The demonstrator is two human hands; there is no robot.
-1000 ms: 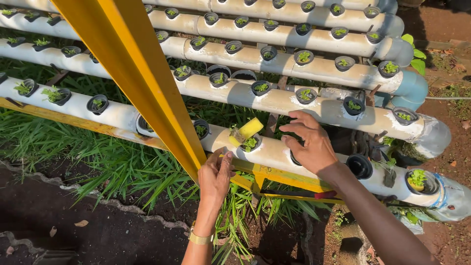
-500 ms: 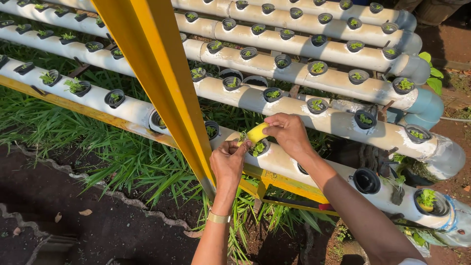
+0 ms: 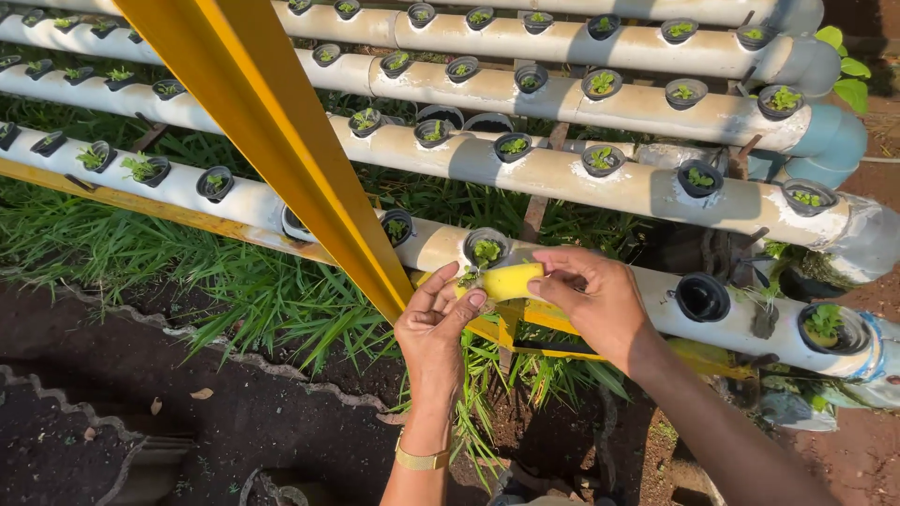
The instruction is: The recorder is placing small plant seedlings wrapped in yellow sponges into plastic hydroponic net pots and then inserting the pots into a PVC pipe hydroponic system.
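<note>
Both hands up at the lowest white pipe (image 3: 656, 305). Left hand (image 3: 433, 328) pinching the near end of a small yellow sponge piece (image 3: 511, 280), grip clenched on it. Right hand (image 3: 595, 300) at 3 o'clock, fingers grasping the other end. At 12 o'clock, just above, a black cup (image 3: 486, 247) with a tiny green plant. At 9 o'clock, a slanted yellow bar (image 3: 281, 150).

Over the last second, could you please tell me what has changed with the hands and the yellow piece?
Both hands have closed in on the yellow sponge piece: the right hand left the white pipe and now pinches one end, the left hand the other. The piece went from tilted to level. Pipes, net pots and yellow beam stayed put.
</note>
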